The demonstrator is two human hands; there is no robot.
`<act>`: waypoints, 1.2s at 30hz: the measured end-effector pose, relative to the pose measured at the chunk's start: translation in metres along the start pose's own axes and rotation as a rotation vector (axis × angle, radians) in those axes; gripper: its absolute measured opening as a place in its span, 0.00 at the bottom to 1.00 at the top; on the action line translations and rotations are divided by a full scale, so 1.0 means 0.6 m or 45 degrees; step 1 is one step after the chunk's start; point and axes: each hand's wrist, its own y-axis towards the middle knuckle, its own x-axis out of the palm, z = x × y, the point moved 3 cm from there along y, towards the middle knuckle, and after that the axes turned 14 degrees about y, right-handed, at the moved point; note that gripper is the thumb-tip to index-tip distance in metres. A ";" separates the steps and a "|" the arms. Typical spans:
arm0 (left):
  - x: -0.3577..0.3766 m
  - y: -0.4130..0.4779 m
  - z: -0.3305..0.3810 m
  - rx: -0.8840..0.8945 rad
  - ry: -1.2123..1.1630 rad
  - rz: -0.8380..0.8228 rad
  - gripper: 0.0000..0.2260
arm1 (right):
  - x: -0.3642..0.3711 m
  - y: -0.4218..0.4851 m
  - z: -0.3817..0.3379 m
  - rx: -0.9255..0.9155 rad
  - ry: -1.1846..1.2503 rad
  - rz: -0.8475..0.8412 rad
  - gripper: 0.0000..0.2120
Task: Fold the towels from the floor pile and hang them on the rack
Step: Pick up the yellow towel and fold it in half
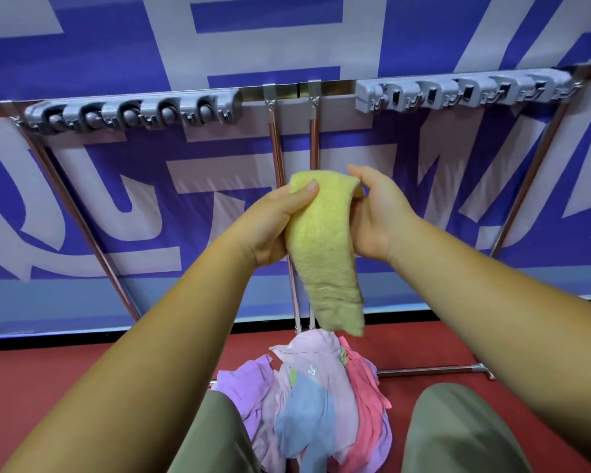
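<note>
Head view: our towel (325, 240) hangs with its long axis twelve to six, top pinched from nine by our left hand (270, 230) and from three by our right hand (379, 216), fingers (306, 189) curled on it. We judge the rack (284, 90), at twelve, equally near both; pile (318, 397) at six.

Staged booth: lettered blue banner (82, 46), red floor (65, 387), metal rack (280, 91)

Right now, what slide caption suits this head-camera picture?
Left hand and right hand hold a folded yellow terry towel before the metal rack, above the pastel towel pile.
</note>
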 end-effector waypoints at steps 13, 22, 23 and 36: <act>-0.028 0.020 0.033 -0.082 0.037 0.179 0.13 | -0.033 0.016 0.044 -0.110 -0.369 0.129 0.20; -0.025 -0.006 0.049 -0.088 0.032 -0.087 0.22 | 0.011 0.005 -0.011 -0.370 -1.370 -0.078 0.23; -0.025 -0.008 0.052 -0.076 0.005 -0.086 0.19 | 0.016 0.005 -0.011 -0.396 -1.341 -0.061 0.15; -0.074 -0.026 0.014 -0.248 0.654 0.032 0.27 | -0.009 -0.013 -0.066 -0.777 -1.465 0.442 0.13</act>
